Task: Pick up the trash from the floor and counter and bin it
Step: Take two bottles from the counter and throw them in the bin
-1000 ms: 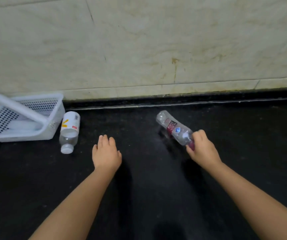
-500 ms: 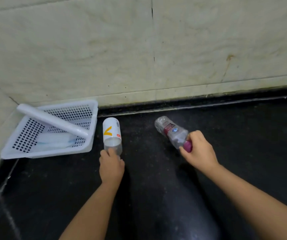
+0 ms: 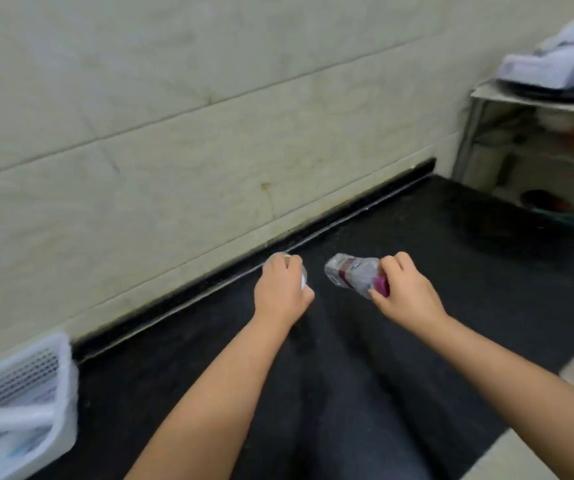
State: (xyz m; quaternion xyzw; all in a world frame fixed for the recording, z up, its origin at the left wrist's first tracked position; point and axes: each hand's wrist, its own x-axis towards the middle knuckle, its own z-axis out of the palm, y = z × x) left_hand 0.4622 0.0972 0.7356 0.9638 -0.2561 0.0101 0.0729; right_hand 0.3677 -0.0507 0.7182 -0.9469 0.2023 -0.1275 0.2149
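- The right hand (image 3: 405,292) is closing its fingers around the cap end of a crinkled bottle (image 3: 353,276). The bottle is clear, with a pink cap, and it is pointing out to the left above the black counter (image 3: 451,271).
- The left hand (image 3: 283,292) is wrapping shut around a small bottle (image 3: 301,271). Only a clear edge and a bit of white are peeking out past the fingers. It is sitting up above the counter too, close to the wall (image 3: 174,133).
- Both bottles are looking empty, so I am guessing they are very light. The crinkled one is looking soft and already squashed, so a hard squeeze is likely to bend it more.
- Smooth plastic may be a bit slippery. Holding at the neck and cap, where the plastic is stiffer, seems like a good spot.
- The picture is looking blurry, so the words on the labels are too hard to read.
- A white basket (image 3: 22,403) is sitting at the left edge, and part of it is cut off.
- A metal shelf (image 3: 534,95) is standing at the right with something white piled on top. I cannot tell what it is.
- No bin is showing anywhere, and only a strip of pale floor is showing at the right.
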